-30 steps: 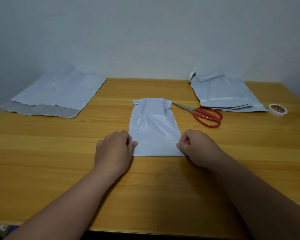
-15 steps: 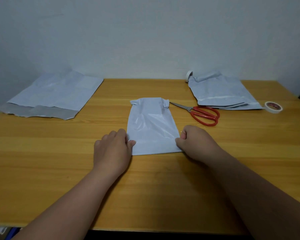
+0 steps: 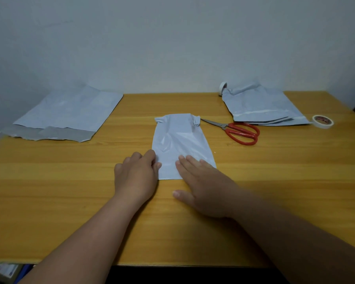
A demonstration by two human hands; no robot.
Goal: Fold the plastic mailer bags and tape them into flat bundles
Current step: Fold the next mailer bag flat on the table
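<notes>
On the glossy wood-grain desk (image 3: 49, 191), the folded, slick pale-grey mailer bag (image 3: 180, 138) lies at the centre, its left edge pinched by the curled left hand (image 3: 136, 177), while the right hand (image 3: 205, 187), a moment ago a pinching fist, now presses flat and open-fingered on its near right corner.

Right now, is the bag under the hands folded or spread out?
Folded: the bag is a narrow strip with tucked edges bunching at its far end, far slimmer than the flat bags at left.
</notes>
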